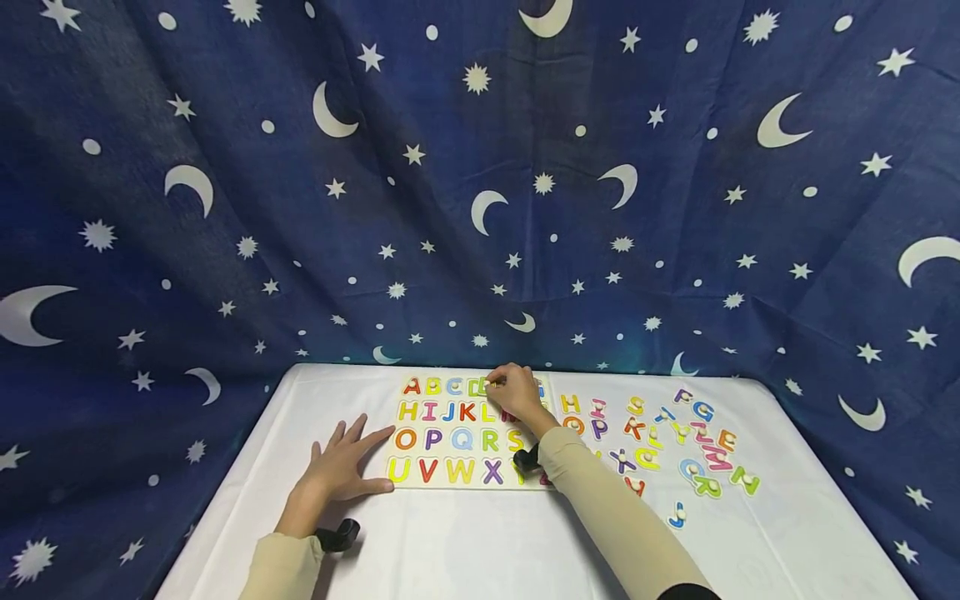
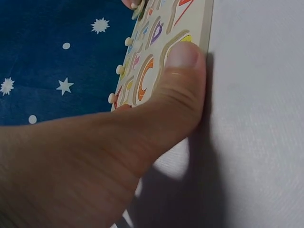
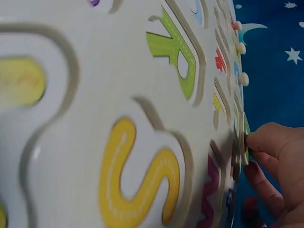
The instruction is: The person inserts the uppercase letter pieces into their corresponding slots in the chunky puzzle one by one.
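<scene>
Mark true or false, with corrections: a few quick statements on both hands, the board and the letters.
1. The right hand pinches a letter piece at the board's top row. True.
2. The left hand touches the board. True.
3. The left hand also pinches a piece. False: it is spread and holds none.
4. Nothing lies to the right of the board. False: loose letters lie there.
5. The A piece and C piece sit in the top row. True.
</scene>
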`<state>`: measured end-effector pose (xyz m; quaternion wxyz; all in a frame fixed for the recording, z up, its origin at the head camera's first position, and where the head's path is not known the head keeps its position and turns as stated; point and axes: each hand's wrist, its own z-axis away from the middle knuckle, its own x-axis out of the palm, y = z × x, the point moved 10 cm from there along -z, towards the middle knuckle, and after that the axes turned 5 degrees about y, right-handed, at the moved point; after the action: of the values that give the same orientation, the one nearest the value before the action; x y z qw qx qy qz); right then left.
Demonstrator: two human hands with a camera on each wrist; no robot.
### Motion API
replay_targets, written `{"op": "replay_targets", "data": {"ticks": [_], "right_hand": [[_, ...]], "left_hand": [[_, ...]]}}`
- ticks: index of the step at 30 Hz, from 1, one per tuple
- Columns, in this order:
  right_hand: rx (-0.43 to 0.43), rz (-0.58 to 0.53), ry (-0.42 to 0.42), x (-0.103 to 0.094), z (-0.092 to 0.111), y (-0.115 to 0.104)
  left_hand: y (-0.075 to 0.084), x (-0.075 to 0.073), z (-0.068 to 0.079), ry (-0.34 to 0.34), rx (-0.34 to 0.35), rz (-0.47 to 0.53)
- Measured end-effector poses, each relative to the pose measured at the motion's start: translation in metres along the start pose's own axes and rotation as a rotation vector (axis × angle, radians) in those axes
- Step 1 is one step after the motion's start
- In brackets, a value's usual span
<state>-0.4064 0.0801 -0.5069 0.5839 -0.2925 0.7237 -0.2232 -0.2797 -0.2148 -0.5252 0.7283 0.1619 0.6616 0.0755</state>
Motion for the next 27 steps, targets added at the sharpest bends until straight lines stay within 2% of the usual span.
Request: {"op": "replay_targets", "data": {"ticks": [4,12,20,27], "right_hand": [[-0.017,0.021,-0.012,0.010,-0.001,-0.005],[0.008,-0.004,-0.020,0.019,-0.003,-0.012],[-0.018,-0.005,-0.024,0.022,-0.004,-0.010],[-0.005,-0.007,-0.022,0.024,-0.005,-0.007]], "left_hand": [[-0.001,0.001,0.000,0.000,-0.001,0.003],[-0.001,-0.002,0.001,0.011,0.007,0.011],[-0.001,-0.001,0.000,0.009,0.003,0.019],[-0.002,0.000,0.001,0.013,0.004,0.018]]}}
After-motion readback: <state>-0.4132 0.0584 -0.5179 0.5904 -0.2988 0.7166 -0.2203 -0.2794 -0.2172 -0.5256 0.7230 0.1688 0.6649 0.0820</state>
